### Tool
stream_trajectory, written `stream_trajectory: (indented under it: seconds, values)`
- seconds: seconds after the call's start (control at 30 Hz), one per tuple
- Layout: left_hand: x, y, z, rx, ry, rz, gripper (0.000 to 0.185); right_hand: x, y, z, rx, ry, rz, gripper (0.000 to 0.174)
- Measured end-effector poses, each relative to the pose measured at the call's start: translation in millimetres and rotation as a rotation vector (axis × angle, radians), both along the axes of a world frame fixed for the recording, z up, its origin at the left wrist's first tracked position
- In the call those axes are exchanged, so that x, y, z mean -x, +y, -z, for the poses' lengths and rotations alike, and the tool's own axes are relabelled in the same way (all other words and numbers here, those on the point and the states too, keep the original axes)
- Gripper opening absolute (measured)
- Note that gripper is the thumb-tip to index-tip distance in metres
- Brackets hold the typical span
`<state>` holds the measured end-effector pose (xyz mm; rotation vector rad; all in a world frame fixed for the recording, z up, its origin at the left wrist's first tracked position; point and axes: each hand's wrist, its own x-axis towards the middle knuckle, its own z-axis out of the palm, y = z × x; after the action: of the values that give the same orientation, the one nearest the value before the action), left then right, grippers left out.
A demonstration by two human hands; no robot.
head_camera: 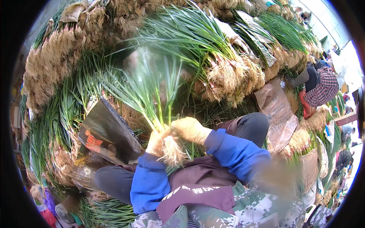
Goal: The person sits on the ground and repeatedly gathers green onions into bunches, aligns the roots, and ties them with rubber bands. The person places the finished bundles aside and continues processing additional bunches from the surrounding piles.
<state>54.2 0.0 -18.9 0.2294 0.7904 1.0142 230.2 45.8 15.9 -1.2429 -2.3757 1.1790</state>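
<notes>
Before my lap is a bunch of green leafy stalks with pale, stringy roots (172,148). My left hand (156,142), in a light yellow glove, is closed around its base, leaves pointing away from me and roots hanging towards my lap. My right hand (190,130), gloved alike, touches the same bunch from the right with bent fingers; what its fingertips grip is hidden. Beyond my hands lies a large pile of similar plants (225,68), with pinkish stem bases and tan roots. Part of the view above the bunch is blurred.
A dark printed sack (105,134) lies to the left, and a brown sack (276,114) to the right. Rows of rooted plants (51,65) surround me. A person in a checked top (322,85) bends at the right; other people are at the right rim and lower left.
</notes>
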Motion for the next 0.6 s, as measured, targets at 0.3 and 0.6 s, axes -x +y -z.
stream_trajectory:
  seconds: [0.3, 0.6]
  values:
    - [-6, -10, -4, -0.115, 0.297, 0.196, 0.014, -7, 31, -13, -0.121, -0.314, 0.243, 0.054]
    - [-21, -13, 6, -0.01, 0.146, 0.117, 0.018, -16, 47, 7, -0.453, -0.316, 0.022, 0.022]
